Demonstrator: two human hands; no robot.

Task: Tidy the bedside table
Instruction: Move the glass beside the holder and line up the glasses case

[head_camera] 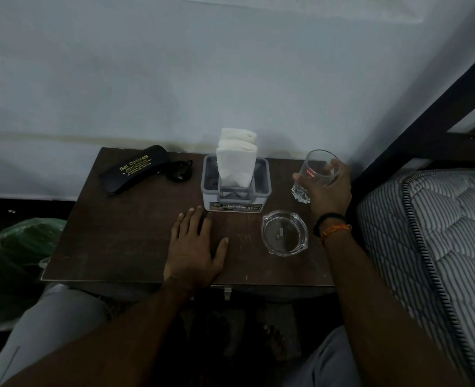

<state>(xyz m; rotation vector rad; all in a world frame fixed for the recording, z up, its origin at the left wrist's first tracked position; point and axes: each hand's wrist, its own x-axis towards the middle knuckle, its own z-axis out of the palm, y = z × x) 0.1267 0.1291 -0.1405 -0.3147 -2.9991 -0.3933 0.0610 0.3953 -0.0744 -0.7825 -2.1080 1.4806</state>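
Note:
The dark wooden bedside table stands against the wall. My right hand grips a clear drinking glass at the table's right rear, its base at or just above the surface. My left hand lies flat on the table, fingers spread, just in front of a grey tissue holder with white napkins standing in it. A glass ashtray sits between my hands. A black spectacle case lies at the left rear, with a small black coiled item beside it.
A striped mattress and a dark bed frame border the table on the right. A green plastic bag sits on the floor to the left. My knees are below the table's front edge.

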